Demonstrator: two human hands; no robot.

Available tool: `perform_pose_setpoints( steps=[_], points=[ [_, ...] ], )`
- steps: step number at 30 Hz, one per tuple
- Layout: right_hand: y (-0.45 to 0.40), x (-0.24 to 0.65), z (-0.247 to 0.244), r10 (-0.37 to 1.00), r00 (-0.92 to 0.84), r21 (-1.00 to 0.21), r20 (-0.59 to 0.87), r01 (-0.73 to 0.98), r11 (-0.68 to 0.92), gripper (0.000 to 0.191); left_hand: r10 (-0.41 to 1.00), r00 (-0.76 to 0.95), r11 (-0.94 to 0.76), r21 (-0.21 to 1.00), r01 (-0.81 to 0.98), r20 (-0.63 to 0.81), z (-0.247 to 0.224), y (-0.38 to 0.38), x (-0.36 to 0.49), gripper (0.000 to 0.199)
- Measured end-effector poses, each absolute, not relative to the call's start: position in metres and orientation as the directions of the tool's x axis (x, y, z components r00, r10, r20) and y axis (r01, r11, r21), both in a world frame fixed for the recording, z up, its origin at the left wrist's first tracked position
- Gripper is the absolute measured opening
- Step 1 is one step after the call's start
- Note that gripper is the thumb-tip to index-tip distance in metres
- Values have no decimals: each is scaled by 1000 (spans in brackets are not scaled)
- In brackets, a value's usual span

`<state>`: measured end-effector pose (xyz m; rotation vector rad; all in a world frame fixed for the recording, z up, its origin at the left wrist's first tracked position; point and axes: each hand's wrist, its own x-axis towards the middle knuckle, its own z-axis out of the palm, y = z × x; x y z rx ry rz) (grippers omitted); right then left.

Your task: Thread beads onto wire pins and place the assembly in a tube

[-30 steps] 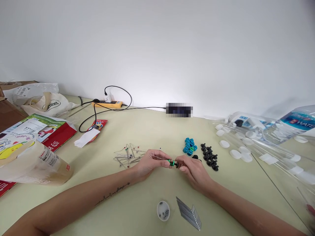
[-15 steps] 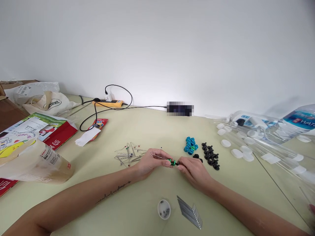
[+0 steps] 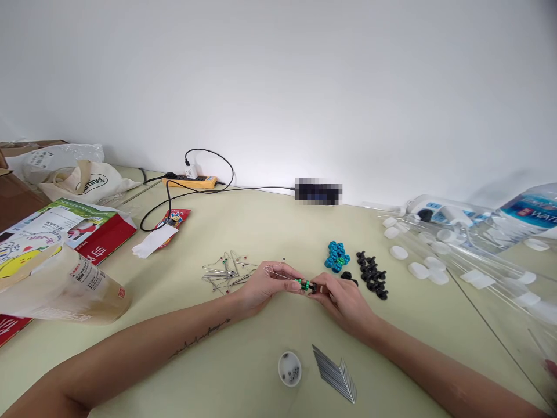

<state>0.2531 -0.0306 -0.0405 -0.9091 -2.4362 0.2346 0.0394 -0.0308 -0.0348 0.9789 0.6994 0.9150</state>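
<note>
In the middle of the table my left hand (image 3: 270,285) pinches a small green ring-shaped part (image 3: 306,285) between thumb and fingers. Thin bent metal wire (image 3: 273,267) runs over the same hand. My right hand (image 3: 343,301) grips a small black part (image 3: 313,288) against the green one; the fingers hide how the two meet. To the left of my left hand lies a loose heap of bent metal wires (image 3: 224,274) with small coloured ends. Beyond my right hand are blue knobs (image 3: 335,256) with a green piece among them, and black parts (image 3: 372,276) in rows.
Nearer me stand a white cup of small metal bits (image 3: 289,370) and a row of bent metal rods (image 3: 335,374). A drink cup (image 3: 93,284) is at left. Clear tubes and white caps (image 3: 419,270) lie right. A cable (image 3: 256,188) runs behind.
My right fingertips have shifted slightly around the black part, and more of it shows beside the green part. My left hand stays nearly in place.
</note>
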Motion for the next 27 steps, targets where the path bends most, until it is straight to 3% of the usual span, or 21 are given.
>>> perform_pose_setpoints(
  steps=[9,14,20,27],
  points=[
    [-30,254,-38,660,-658,-374,362,546,749,46,889,448,262,907,-329,-94,-35,-31,41,23],
    [-33,255,-37,677,-606,-452,418,508,734,44,900,424,257,906,-338,-97,-33,-32,40,24],
    [-32,254,-35,610,-644,-418,462,448,790,40,906,412,259,901,-347,-102,-33,-32,41,25],
    [-31,255,-35,623,-646,-428,441,458,779,41,908,409,246,900,-358,-86,-34,-32,41,25]
  ],
)
